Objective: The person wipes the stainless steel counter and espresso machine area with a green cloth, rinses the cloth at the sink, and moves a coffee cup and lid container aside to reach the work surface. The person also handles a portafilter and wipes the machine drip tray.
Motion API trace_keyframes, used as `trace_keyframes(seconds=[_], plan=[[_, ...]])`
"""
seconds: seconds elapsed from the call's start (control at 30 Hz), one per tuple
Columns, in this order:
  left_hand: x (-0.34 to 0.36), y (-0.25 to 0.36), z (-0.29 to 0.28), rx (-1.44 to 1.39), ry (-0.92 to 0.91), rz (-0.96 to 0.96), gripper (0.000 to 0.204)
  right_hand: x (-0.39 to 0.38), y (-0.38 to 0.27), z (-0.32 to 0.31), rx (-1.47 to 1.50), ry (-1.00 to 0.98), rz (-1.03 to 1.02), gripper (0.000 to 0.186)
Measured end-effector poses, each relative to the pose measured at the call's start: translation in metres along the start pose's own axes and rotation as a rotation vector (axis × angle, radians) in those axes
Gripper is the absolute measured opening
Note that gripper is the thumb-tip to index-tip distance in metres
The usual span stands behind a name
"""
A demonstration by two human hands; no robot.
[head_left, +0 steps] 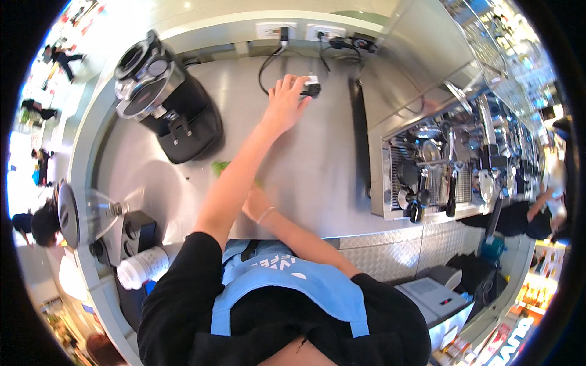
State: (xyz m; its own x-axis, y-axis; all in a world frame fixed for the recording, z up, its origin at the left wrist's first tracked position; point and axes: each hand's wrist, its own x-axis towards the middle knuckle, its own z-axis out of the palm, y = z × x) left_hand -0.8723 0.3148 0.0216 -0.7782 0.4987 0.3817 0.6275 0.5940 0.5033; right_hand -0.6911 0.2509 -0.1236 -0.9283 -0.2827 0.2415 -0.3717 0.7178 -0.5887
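Note:
My left hand (284,107) reaches far across the steel counter (317,165). Its fingers and thumb close around a black-and-white plug (312,89) with a dark cord running to it. Beneath my left forearm, close to the counter's front edge, is my right hand (257,204), with a band at the wrist. A green cloth (220,167) lies on the counter by the right fingers and shows on both sides of the left forearm. That forearm partly covers the right fingers, which appear to be closed on the cloth.
At the far left stands a black coffee grinder (183,122). Nearer left are a small grinder with a clear hopper (97,213) and a stack of white cups (143,268). An espresso machine (390,104) fills the right. Wall sockets (325,32) with cords line the back.

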Motion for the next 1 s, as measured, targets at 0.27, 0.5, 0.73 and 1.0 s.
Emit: trace_keyframes(seconds=[0.27, 0.5, 0.73, 1.0], plan=[[-0.225, 0.053, -0.159, -0.607, 0.083, -0.342, 0.030, -0.019, 0.054, -0.091, 0.025, 0.179, 0.014, 0.041], [-0.419, 0.122, -0.140, 0.159, -0.807, -1.157, 0.053, -0.053, 0.106, -0.191, -0.346, -0.009, 0.421, 0.038], [-0.376, 0.011, -0.181, -0.272, -0.527, -1.051, 0.049, 0.120, 0.093, -0.120, 0.700, 0.181, 0.368, 0.052], [-0.204, -0.228, -0.180, 0.173, 0.354, -0.846, 0.044, 0.280, 0.098, -0.006, 1.132, 0.109, 0.616, 0.045]])
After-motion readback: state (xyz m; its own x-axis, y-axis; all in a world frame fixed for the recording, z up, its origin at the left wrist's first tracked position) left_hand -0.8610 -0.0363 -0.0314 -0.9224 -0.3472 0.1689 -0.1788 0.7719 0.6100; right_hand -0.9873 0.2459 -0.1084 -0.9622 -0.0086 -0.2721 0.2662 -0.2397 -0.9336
